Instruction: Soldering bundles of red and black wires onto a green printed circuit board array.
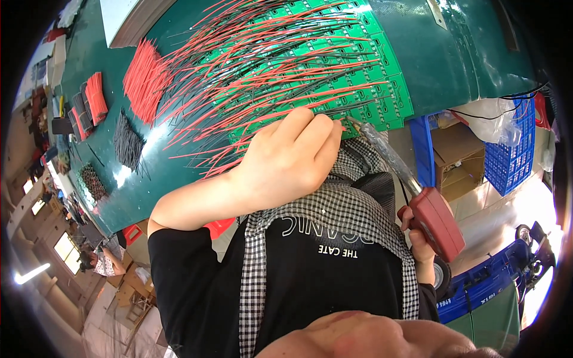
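Lying on the dark green tabletop (444, 65), upper centre of the frame: one green circuit-board panel (391, 83), overlaid by loose red and black wires (256, 74). Wires judged light, springy and easily tangled, best taken singly near an end; panel judged stiff but fragile, best held by its edges. At centre, the left hand (289, 158) is bent over the panel's lower edge, fingers drawn together; whether a wire is pinched cannot be told. By the right hand (421, 246), lower right, a red soldering gun (439, 224) is gripped, fingers curled round it, its shaft slanted toward the panel. At upper left, a red wire heap (145, 82) and a black wire heap (127, 142) are laid out. Access to the panel is obstructed by the overlying strands and left hand.
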A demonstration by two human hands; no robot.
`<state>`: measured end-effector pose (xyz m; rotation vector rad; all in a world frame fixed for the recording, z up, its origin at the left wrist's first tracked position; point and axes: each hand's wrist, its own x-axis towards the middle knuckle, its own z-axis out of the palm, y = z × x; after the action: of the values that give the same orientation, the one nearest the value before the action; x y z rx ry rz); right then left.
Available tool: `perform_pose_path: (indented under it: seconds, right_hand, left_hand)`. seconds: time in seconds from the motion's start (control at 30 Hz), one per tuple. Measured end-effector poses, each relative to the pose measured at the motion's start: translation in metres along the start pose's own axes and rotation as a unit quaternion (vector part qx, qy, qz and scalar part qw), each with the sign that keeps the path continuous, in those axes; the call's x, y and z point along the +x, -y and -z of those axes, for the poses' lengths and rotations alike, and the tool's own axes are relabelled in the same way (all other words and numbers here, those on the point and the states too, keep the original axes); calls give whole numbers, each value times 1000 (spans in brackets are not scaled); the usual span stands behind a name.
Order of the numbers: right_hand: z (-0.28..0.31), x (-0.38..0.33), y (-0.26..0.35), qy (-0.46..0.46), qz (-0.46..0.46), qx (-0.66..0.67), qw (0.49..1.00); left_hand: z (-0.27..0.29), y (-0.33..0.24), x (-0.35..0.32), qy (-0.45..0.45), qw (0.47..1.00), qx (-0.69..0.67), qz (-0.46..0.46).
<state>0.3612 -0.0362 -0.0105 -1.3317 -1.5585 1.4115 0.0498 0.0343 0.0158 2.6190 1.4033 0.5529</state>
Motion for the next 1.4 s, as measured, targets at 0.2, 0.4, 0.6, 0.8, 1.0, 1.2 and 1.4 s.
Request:
perform_pose_path:
  seconds: [0.2,0.4,0.6,0.8,1.0,1.2,1.4]
  right_hand:
    - [2,3,-2,22,14,-55,998]
    - [2,5,7,26,37,-111,993]
    - [-11,13,27,-35,-119,76,989]
    - [-11,15,29,-37,-93,60,993]
    - [-7,10,20,-33,-60,58,996]
    - [-2,-3,-1,-11,-9,56,998]
    - [-3,5,1,-7,25,34,999]
  left_hand:
    - [1,0,0,7,1000,-3,4]
    - [2,-1,0,11,1000,6,2]
    - [2,0,0,14,1000,13,-4]
    - [3,0,2,20,1000,7,-3]
    - [2,0,11,14,1000,-20,-10]
    - [-3,1,12,11,1000,-17,-20]
    - [-7,7,14,-5,999,-6,-40]
